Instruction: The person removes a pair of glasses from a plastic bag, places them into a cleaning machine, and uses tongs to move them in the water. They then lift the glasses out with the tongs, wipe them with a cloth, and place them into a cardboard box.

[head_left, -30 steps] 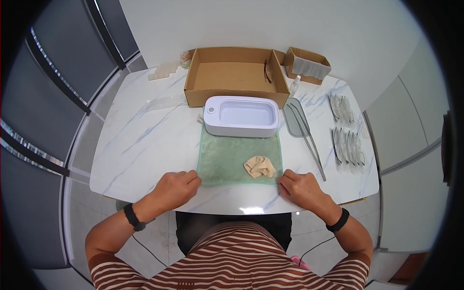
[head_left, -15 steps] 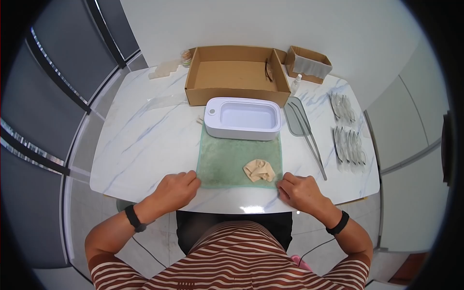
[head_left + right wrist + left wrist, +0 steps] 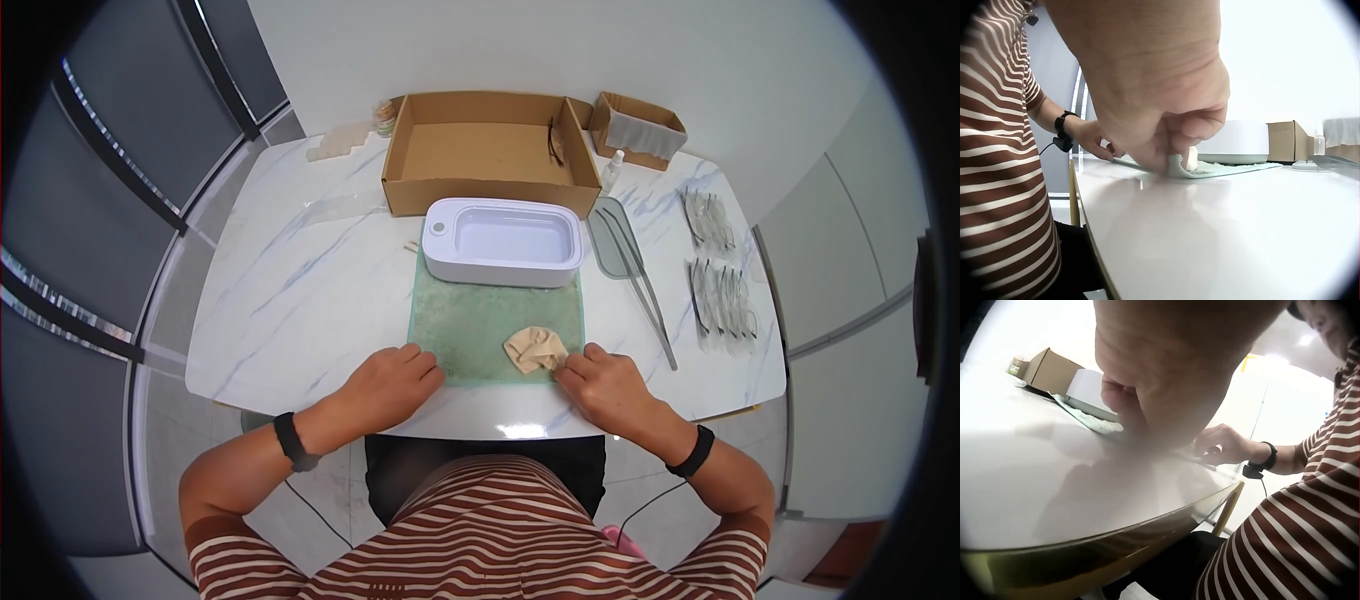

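A green cloth (image 3: 470, 325) lies flat on the table under a white tub-shaped device (image 3: 500, 272) with a shallow basin and a round button. On its near right part sits a crumpled beige cloth (image 3: 535, 350). My left hand (image 3: 395, 385) is at the green cloth's near left corner, fingers curled at its edge. At the near right, my right hand (image 3: 603, 388) pinches the edge, close beside the beige cloth. The right wrist view shows the green cloth's edge (image 3: 1175, 165) turned up at those fingertips. My left fingertips are mostly hidden in the left wrist view.
Behind the device stands an open cardboard box (image 3: 490, 195) with dark-framed glasses inside. To the right lie long tweezers (image 3: 650, 300) over a grey tray (image 3: 612, 250), a spray bottle (image 3: 612, 175) and several bagged glasses (image 3: 722, 305). A smaller box (image 3: 655, 145) stands at back right.
Both hands have moved inward along the green cloth's near edge, the left one rightward and the right one leftward. The beige cloth and the device have stayed on the green cloth.
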`<state>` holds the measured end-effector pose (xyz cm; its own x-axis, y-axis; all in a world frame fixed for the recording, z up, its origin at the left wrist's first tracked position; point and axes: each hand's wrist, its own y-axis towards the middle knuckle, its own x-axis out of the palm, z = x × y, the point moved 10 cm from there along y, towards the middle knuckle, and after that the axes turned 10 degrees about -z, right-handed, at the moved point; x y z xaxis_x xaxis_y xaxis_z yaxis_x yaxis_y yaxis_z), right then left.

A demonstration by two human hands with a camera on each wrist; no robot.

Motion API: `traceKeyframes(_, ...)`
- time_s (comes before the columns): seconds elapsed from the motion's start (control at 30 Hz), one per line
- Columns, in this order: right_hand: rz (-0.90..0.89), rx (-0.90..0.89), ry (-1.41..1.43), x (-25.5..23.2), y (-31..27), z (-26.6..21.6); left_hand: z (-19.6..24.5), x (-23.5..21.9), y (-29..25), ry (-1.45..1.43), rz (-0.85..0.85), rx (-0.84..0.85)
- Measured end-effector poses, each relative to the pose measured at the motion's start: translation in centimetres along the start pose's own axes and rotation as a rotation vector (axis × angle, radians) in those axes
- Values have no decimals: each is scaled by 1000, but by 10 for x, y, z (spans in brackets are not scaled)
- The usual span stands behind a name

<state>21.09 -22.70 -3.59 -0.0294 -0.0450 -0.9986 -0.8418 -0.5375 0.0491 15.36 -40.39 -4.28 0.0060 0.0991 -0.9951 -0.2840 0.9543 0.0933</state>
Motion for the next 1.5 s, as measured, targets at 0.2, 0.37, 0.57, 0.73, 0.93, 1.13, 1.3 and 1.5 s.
traceKeyframes(0.2, -16, -42, 36, 1, -4, -2, 4, 0, -7, -46, 6, 20)
traceKeyframes(0.37, -36, -45, 59, -4, -8, -8, 11, -4, -13, -79, -2, 45)
traceKeyframes(0.57, -85, -64, 106, -6, -19, -20, 27, -6, -22, -120, -39, 95)
traceKeyframes(0.73, -108, -91, 91, -8, -28, -32, 41, -5, -28, -138, -71, 122)
traceKeyframes(0.93, -75, -99, 72, -9, -34, -37, 48, -5, -31, -133, -47, 147)
traceKeyframes(1.13, -122, -14, 207, -24, -38, -20, 14, -14, -31, -232, -67, -7)
traceKeyframes(1.3, -46, 327, 537, -50, -20, 49, -98, -18, -33, -596, 37, -552)
traceKeyframes(1.5, -91, 401, 692, -24, 29, 106, -127, -18, 8, -612, 69, -389)
